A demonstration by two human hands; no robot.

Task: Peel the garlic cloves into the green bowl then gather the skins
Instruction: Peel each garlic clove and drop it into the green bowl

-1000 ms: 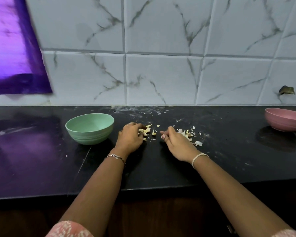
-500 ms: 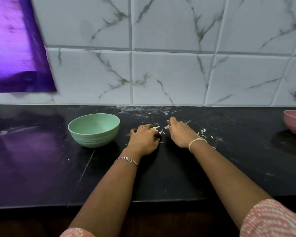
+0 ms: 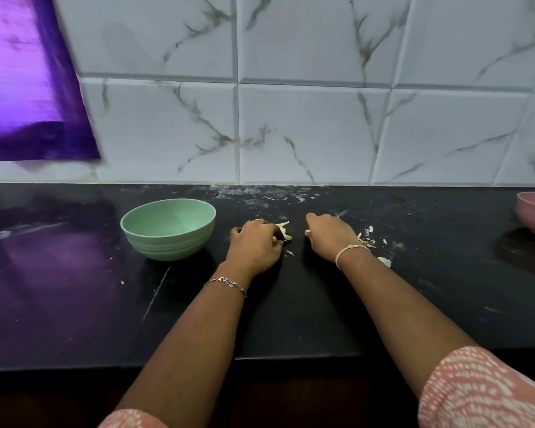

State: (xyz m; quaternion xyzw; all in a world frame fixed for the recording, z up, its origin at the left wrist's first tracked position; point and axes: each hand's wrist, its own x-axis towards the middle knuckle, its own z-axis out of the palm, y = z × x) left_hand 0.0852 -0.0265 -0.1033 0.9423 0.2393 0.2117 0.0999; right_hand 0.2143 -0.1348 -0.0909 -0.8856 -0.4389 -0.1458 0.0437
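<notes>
Black counter (image 3: 322,304), marble tile wall behind. Green bowl (image 3: 167,245) upright, mouth up, left of hands. Left grip (image 3: 254,245) curled over garlic skins (image 3: 284,233), slivers poking right. Right grip (image 3: 331,236) knuckles up, closure unclear; loose skins (image 3: 368,239) beside wrist.

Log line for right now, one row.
phase: gathering | left hand grips skins | right hand on counter | loose skins by right wrist | green bowl left

Green bowl (image 3: 168,229), black counter (image 3: 322,304)
</notes>
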